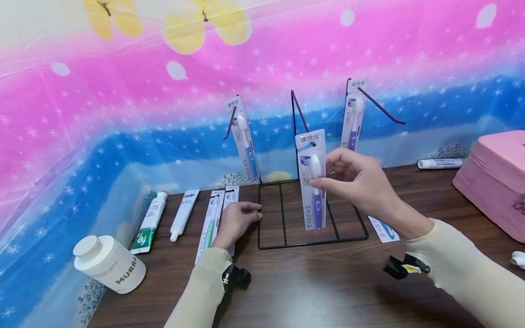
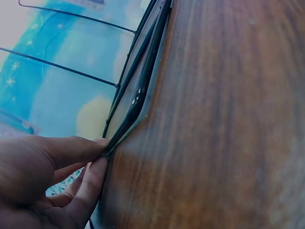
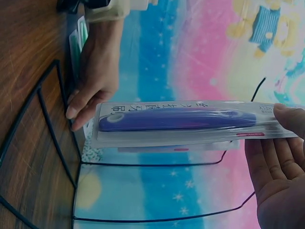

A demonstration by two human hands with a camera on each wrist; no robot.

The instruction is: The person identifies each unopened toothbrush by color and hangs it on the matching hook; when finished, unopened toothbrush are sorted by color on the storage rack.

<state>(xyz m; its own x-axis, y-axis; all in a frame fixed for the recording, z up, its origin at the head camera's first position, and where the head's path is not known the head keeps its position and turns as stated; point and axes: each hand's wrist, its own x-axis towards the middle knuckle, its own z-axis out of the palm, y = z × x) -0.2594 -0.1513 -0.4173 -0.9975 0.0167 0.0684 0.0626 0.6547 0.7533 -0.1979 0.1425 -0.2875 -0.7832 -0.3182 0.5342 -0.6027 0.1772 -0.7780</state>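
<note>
My right hand pinches a blister-packed purple toothbrush by its right edge, upright in front of the black wire display rack. The pack's hole is close to the rack's middle hook; I cannot tell whether the hook passes through it. In the right wrist view the purple handle shows through the clear plastic. My left hand pinches the left side of the rack's base, seen close in the left wrist view. A blue packed toothbrush hangs at the rack's left hook, another purple one at the right.
Left on the wooden table lie a green packed toothbrush, another pack, two toothpaste tubes and a white bottle. To the right are a blue toothbrush pack, a white tube and a pink case.
</note>
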